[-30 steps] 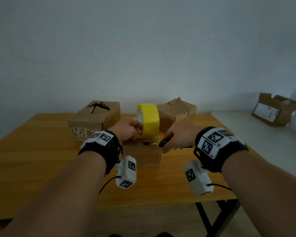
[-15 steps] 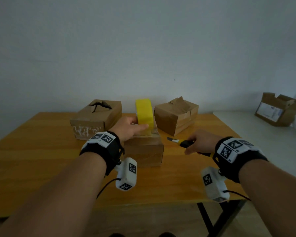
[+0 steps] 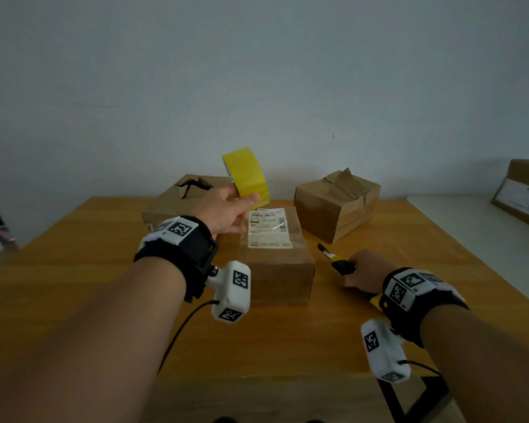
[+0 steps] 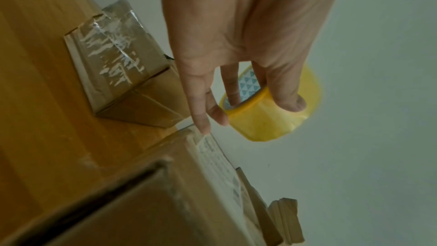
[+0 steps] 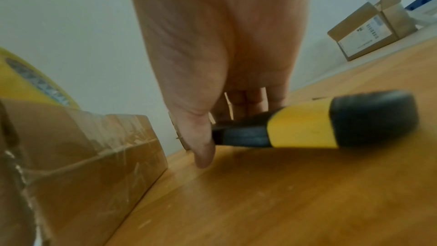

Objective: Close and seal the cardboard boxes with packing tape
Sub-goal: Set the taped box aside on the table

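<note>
Left hand (image 3: 226,209) was raised above the far left corner of the closed brown cardboard box with a white shipping label (image 3: 277,261), thumb outside and fingers (image 4: 232,85) through the core of the yellow roll of packing tape (image 3: 247,176), gripping it clear of the box, its core axis roughly level and running left-right. Right hand (image 3: 365,271) rested low on the wooden table (image 3: 74,257), to the right of that box, fingers curled around the yellow-and-black utility knife (image 3: 336,261), blade tip pointing far-left towards the box. Label print showed barcodes; text too small to read. Two more taped brown boxes sat at the far left (image 3: 173,199) and far right (image 3: 338,206).
</note>
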`<state>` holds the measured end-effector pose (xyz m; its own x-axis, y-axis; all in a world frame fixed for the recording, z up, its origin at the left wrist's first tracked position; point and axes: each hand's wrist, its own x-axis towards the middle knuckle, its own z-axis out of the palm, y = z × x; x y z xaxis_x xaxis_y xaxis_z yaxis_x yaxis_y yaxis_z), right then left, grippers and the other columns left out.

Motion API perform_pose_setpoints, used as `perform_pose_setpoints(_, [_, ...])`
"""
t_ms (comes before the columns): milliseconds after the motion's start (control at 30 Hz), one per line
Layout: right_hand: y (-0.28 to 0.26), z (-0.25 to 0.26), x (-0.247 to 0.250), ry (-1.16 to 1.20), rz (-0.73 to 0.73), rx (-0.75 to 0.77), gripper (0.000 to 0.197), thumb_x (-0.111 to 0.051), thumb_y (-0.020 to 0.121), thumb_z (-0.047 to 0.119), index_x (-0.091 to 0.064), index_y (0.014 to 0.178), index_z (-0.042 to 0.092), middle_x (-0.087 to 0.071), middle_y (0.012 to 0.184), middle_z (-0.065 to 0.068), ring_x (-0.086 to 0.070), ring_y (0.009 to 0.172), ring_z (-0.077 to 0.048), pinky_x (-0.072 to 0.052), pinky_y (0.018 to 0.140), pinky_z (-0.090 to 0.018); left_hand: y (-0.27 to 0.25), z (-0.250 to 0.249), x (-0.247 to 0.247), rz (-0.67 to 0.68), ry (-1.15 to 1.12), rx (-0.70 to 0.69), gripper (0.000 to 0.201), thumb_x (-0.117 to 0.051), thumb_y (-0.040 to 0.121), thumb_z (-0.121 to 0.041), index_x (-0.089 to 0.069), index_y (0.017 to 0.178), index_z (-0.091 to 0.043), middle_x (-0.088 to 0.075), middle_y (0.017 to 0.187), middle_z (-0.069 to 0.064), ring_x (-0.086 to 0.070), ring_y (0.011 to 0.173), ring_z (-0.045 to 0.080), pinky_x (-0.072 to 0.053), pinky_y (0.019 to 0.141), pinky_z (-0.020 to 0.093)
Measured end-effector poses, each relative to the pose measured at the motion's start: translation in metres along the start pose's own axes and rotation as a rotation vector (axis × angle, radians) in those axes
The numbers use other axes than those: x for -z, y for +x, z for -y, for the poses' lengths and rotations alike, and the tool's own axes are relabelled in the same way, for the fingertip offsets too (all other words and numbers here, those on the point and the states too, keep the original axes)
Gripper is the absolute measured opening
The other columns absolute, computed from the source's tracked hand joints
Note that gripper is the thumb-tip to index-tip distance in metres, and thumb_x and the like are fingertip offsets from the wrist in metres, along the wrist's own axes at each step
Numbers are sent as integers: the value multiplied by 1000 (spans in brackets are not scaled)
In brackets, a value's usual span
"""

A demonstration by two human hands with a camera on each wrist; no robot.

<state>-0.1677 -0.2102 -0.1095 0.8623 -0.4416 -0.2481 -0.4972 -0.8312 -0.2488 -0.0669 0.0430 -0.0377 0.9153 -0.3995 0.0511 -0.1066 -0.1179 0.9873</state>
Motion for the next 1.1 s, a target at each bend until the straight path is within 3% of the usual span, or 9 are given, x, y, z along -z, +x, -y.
perform_pose_setpoints(133, [3, 4, -4, -14, -16, 3, 29, -69, 85, 36, -57, 73, 12, -50, 65, -2, -47, 56, -15, -36, 50, -22, 3, 9, 0, 10, -20, 2, 33, -63, 90, -22, -55, 122, -19, -66, 111, 0, -68, 96, 21, -59, 76, 32])
perform_pose_setpoints(333, [4, 7, -2, -41, 3, 31, 40, -68, 86, 40, -69, 107, 7, -63, 85, -7, -58, 69, -19, -43, 57, -24, 8, 18, -3, -54, -12, -32, 34, -63, 88, -8, -58, 122, -7, -64, 92, 2, -58, 73, 13, -56, 75, 29])
perform_pose_setpoints(500, [-7, 15, 10, 29, -91, 91, 55, -58, 93, 36, -54, 128, -7, -53, 132, -26, -54, 118, -38, -45, 101, -45, 5, 13, 4, -81, 51, -56, 50, -65, 86, -3, -50, 134, -10, -63, 116, 7, -65, 85, 18, -57, 77, 29])
perform_pose_setpoints(600, [-18, 26, 21, 66, -135, 176, 46, -56, 95, 34, -62, 121, -4, -62, 124, -20, -58, 112, -34, -48, 95, -39, -1, 9, 9, -116, 136, -55, 55, -67, 84, -1, -49, 136, -10, -60, 120, 7, -66, 87, 22, -57, 80, 33])
perform_pose_setpoints(733, [-36, 47, 31, 110, -159, 231, 39, -50, 97, 37, -72, 94, 5, -62, 75, -5, -58, 77, -21, -44, 63, -26, -15, 6, 20, -86, 205, 7, 57, -69, 82, 1, -50, 136, -7, -61, 120, 12, -67, 89, 27, -57, 81, 38])
perform_pose_setpoints(833, [-46, 59, 33, 200, -191, 227, 55, -44, 98, 47, -67, 113, -1, -70, 101, -19, -65, 93, -33, -52, 81, -39, -30, 5, 30, -72, 257, 70, 51, -68, 81, 4, -55, 130, -5, -65, 111, 13, -67, 80, 22, -59, 66, 27])
perform_pose_setpoints(933, [-54, 71, 30, 254, -119, 199, 71, -43, 93, 60, -62, 120, -2, -69, 101, -20, -65, 99, -37, -54, 87, -45, -47, 3, 41, -121, 330, 116, 38, -67, 82, 4, -60, 119, -5, -67, 95, 16, -65, 69, 19, -58, 57, 23])
perform_pose_setpoints(1033, [-60, 82, 21, 263, -26, 141, 72, -50, 86, 66, -62, 117, 2, -67, 105, -13, -66, 92, -27, -58, 82, -36, -59, 5, 51, -135, 429, 180, 15, -67, 81, 3, -66, 94, -5, -68, 87, 20, -64, 66, 23, -60, 67, 31])
perform_pose_setpoints(1100, [-63, 87, 15, 303, 10, 125, 66, -55, 87, 59, -58, 121, 3, -64, 107, -10, -65, 92, -23, -56, 78, -33, -66, 14, 57, -84, 524, 254, 15, -66, 82, 4, -67, 96, -3, -67, 85, 18, -63, 66, 23, -60, 67, 30])
